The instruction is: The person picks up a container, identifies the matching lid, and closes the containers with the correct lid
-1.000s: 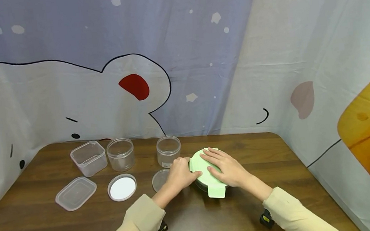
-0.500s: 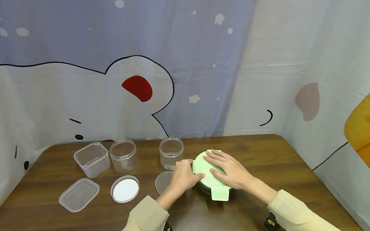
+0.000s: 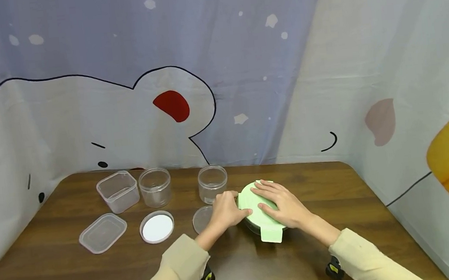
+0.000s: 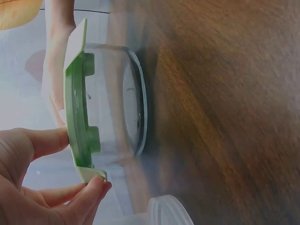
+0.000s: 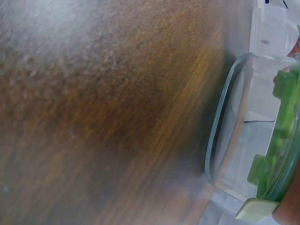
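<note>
A round clear glass container [image 4: 110, 108] stands upright on the table, covered by a pale green lid [image 3: 250, 196] with fold-down side flaps. My left hand [image 3: 225, 211] is at the lid's left side. Its thumb presses on the lid's edge while its fingertips curl at a side flap [image 4: 90, 174], pinching it in the left wrist view. Across the top of the lid lies my right hand [image 3: 282, 203], fingers spread and mostly straight. The flap nearest me [image 3: 272, 235] sticks outward in the head view. In the right wrist view, another flap [image 5: 255, 209] also stands out from the container.
Left of the hands stand a rectangular plastic box [image 3: 118, 193], a clear round jar [image 3: 155, 189] and a second jar [image 3: 212, 181]. In front of them lie a rectangular lid [image 3: 103, 233], a white-centred round lid [image 3: 157, 227] and a clear round lid [image 3: 202, 219], partly hidden by my left hand.
The head view has shifted a little, so everything sits further right in it. Both hands keep their places on the green lid.
</note>
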The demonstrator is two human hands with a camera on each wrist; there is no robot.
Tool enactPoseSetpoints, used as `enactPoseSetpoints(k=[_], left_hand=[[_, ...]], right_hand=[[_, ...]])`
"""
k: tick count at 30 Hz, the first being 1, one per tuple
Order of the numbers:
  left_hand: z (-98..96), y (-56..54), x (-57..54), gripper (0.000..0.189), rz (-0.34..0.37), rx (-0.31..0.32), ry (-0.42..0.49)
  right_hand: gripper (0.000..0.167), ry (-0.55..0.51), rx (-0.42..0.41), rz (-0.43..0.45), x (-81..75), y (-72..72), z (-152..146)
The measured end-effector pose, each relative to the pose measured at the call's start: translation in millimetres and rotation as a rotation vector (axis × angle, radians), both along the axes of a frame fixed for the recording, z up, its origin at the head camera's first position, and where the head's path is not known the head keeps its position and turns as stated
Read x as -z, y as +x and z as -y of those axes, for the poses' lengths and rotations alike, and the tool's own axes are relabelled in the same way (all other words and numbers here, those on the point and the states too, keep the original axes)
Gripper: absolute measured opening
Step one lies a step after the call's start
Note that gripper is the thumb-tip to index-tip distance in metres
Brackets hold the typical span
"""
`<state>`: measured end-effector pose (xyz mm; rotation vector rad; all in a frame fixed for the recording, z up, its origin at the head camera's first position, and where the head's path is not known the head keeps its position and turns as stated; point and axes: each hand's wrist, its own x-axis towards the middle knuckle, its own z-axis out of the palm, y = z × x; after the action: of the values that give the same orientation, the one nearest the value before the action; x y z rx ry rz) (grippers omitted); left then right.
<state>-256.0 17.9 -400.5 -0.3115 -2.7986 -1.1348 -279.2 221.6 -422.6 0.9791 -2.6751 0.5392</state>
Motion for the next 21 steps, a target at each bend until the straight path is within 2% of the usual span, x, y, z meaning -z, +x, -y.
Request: enactPoseSetpoints(k=[10,21], left_hand=[[-1.0,-4.3,-4.7,0.051,0.036,-0.001,0.021],[1.4,-2.4,0.4,0.047,0.079,-0.012,0.068]], right_hand=[[0.045,-0.014,0.007,0.006,-2.1,-5.5,-1.6],[0.045,-0.040,0.017,0.028,1.2,-1.7,1.0]])
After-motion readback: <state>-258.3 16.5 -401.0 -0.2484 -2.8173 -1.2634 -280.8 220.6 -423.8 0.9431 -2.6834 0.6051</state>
